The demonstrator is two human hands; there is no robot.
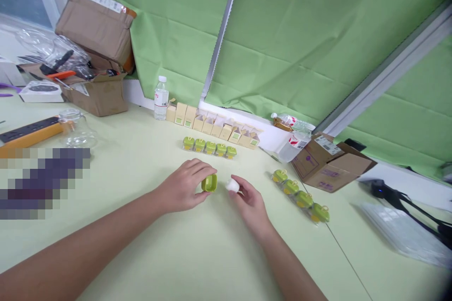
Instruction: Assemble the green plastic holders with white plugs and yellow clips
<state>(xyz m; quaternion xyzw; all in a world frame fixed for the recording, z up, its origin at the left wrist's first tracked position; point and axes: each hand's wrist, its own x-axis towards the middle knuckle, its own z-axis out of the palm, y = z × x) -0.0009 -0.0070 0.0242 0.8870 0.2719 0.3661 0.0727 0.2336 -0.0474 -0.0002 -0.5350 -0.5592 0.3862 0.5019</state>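
My left hand [183, 186] is closed around a small green cap-like piece [209, 182] just above the pale table [197, 254]. My right hand [249, 200] pinches a small white piece [232, 185] right beside it; the two pieces are a few centimetres apart. Behind my hands stands a row of several green items [209, 146]. A second row of green items [301, 195] lies to the right of my right hand.
A line of small beige boxes [212, 123] and a water bottle [161, 98] stand at the back wall. Cardboard boxes sit at back left [95, 33] and right [328, 162]. A glass jar [76, 128] and yellow power strip [28, 134] are at left.
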